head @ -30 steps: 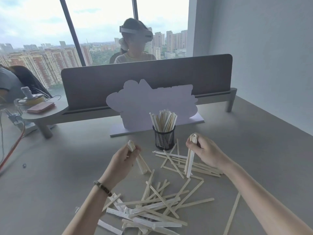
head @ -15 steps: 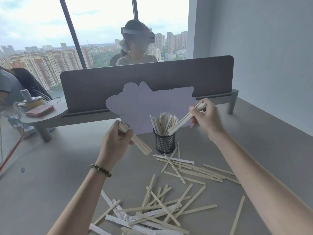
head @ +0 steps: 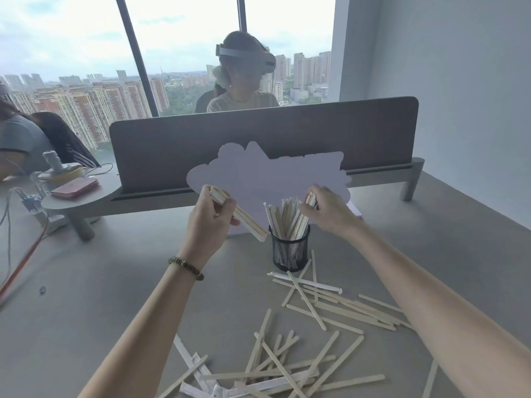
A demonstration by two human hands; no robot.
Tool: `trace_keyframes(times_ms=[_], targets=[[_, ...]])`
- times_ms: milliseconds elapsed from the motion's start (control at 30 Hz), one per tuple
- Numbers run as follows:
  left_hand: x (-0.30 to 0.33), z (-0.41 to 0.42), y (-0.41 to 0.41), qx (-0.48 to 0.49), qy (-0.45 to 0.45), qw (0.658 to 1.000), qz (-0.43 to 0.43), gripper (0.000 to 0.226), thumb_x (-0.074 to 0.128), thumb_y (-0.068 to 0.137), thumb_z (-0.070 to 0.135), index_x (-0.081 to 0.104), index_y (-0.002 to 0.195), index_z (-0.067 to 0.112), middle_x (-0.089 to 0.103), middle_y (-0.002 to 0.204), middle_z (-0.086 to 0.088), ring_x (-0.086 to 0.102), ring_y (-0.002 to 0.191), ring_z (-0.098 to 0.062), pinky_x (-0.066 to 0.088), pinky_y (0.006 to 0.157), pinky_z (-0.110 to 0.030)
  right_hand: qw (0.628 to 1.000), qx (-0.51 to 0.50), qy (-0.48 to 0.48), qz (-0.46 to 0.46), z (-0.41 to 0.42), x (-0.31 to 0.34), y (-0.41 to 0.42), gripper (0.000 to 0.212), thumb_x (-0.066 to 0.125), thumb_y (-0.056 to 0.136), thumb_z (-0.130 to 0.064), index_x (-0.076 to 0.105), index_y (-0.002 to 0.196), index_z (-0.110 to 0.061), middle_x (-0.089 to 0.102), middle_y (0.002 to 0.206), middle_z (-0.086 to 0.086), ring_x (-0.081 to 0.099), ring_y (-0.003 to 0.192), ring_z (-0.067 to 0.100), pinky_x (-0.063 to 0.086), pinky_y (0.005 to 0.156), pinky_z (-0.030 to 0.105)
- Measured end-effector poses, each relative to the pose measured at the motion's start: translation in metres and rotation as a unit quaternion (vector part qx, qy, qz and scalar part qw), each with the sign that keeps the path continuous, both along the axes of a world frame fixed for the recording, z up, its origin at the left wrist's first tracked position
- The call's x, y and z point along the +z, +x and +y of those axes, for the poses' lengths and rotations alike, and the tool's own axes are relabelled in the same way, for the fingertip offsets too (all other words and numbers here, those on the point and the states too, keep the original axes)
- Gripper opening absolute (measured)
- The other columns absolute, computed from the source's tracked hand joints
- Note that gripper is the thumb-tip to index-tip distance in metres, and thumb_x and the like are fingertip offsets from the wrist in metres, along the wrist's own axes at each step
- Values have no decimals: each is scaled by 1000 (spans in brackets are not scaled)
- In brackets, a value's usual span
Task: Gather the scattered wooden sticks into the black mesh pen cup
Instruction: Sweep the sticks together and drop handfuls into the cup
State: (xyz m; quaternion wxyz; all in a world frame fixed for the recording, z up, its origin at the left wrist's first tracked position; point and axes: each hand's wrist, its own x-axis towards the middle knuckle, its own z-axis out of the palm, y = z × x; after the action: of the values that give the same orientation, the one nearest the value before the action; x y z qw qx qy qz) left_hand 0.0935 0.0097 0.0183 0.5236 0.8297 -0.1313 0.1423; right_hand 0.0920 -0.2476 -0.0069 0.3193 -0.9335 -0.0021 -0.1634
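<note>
A small black wire-mesh pen cup [head: 290, 252] stands on the grey counter [head: 115, 282], crammed with pale flat wooden sticks [head: 287, 218]. The left hand [head: 208, 222] grips a slanted bundle beside it; the right hand [head: 327, 209] pinches sticks at the cup's top. Loose sticks [head: 301, 354] lie scattered nearer.

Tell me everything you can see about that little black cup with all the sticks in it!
The black mesh pen cup is a small round holder of see-through wire mesh with a solid black rim. It stands upright on the grey table, in front of a pale cloud-shaped card. It is packed with pale wooden sticks that fan out above the rim. The right hand is pushing a few more in from above. Loose sticks lie on the table near its base.
</note>
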Motion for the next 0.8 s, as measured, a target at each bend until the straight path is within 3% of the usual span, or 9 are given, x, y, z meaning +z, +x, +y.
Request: trace_keyframes(times_ms=[100, 167, 300, 400, 467, 633, 667, 733, 800], targets=[[-1, -6, 7, -12, -19, 1000, 9, 13, 53, 99, 25, 51, 99, 12, 68, 80, -1, 74, 71, -14, 53, 75, -42, 997, 6, -55, 48, 0, -14, 3, 21, 58, 93, -31, 45, 96, -15, 43, 108, 8, 50, 105, 28, 45, 94, 41], [-2, -10, 12, -23, -33, 999, 13, 12, 53, 99, 25, 51, 98, 14, 68, 79, 0, 75, 72, -17, 55, 82, -47, 997, 10, -49, 56, 0, -21, 3, 23, 60, 91, -34, 41, 99, -23, 40, 112, 7, 44, 115, 28, 42, 100, 44], [-6, -20, 18, -41, -42, 998, 20, 10, 54, 99, 27, 51, 95, 18, 69, 81, -2, 75, 73, -18, 54, 85, -51, 1000, 6, -2, -29, -1, -28, -4, 64, 68, 88, -35, 37, 143, -23, 40, 145, 1, 46, 130, 19, 38, 103, 34], [-9, -29, 21, -43, -33, 998, 27, 12, 53, 99, 26, 51, 97, 15, 69, 83, -3, 75, 73, -18, 55, 84, -49, 999, 32, -33, 1, 0, -31, -9, 64, 53, 100, -41, 29, 156, -24, 32, 161, -9, 45, 138, 15, 30, 111, 32], [-11, -34, 23, -42, -25, 998, 30, 15, 52, 99, 26, 51, 101, 11, 68, 86, -5, 75, 70, -16, 56, 80, -44, 997, 51, -39, 46, 0, -32, -13, 63, 40, 104, -47, 20, 160, -26, 27, 164, -10, 45, 140, 15, 26, 114, 31], [-22, -48, 28, -37, 35, 998, 26, 20, 52, 99, 26, 50, 104, 7, 68, 93, -14, 73, 66, -6, 50, 61, -23, 995, 37, 82, 47, -8, -27, -23, 67, 28, 104, -55, 13, 161, -22, 15, 166, -14, 15, 149, 0, 10, 115, 19], [-24, -50, 29, -40, 49, 998, 28, 22, 52, 99, 27, 49, 104, 6, 68, 93, -14, 73, 68, -8, 52, 63, -23, 993, 28, 105, 43, -10, -28, -25, 66, 27, 104, -55, 15, 160, -23, 15, 166, -13, 14, 151, 2, 10, 117, 21], [-31, -54, 34, -44, 88, 995, 34, 24, 52, 99, 29, 46, 101, 6, 65, 95, -16, 71, 82, -22, 55, 73, -36, 990, 16, 134, 40, -15, -30, -30, 63, 26, 104, -55, 19, 160, -26, 21, 165, -13, 14, 152, 5, 12, 119, 25], [-39, -59, 36, -54, 126, 989, 53, 21, 50, 100, 28, 45, 97, 8, 57, 102, -14, 59, 99, -31, 43, 74, -39, 989, 9, 143, 40, -21, -34, -35, 60, 27, 105, -53, 22, 159, -27, 26, 163, -13, 18, 151, 5, 14, 120, 28]])
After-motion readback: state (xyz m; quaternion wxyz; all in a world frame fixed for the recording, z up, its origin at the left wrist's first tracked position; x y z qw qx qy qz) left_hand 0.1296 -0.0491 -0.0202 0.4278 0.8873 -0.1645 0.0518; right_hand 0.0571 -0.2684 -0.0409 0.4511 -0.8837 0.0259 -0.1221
